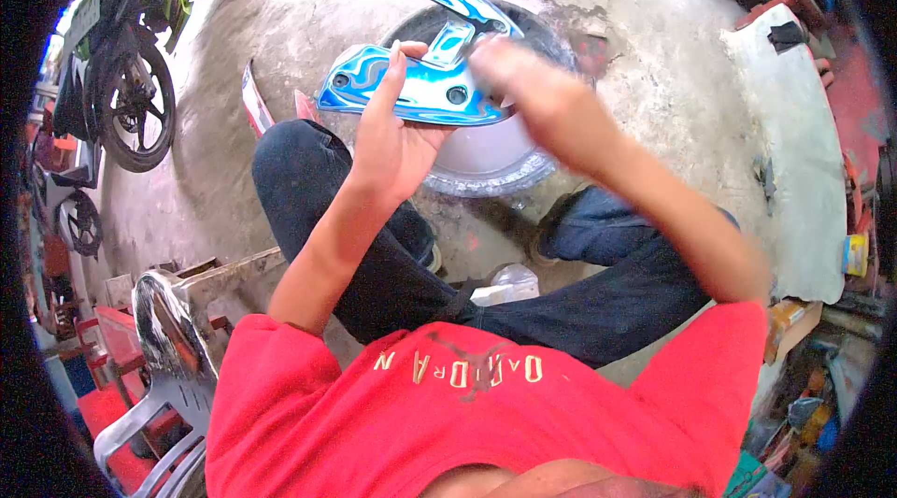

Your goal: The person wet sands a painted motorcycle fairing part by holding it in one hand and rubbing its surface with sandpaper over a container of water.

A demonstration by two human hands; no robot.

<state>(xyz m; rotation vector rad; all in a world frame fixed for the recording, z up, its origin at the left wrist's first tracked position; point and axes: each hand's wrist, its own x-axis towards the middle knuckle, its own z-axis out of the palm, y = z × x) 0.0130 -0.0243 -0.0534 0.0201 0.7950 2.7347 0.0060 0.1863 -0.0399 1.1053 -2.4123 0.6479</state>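
A motorcycle body panel (411,87) with glossy blue, white and silver swirls and a few round holes is held up over a round basin (495,182). My left hand (397,138) grips its lower left edge, with the thumb lying across the face. At the panel's right end is my right hand (537,92), smeared by motion. Its fingers are curled toward the surface, and whether something is in them cannot be made out. A narrower arm of the panel (467,3) rises at the upper right, above the basin.
My bent legs (308,171) flank the basin on the concrete floor (224,143). Motorcycles (135,96) stand at the left. A red and white piece (254,96) lies near my left knee. A grey plastic chair (173,405) is at lower left, a pale sheet (794,162) at right.
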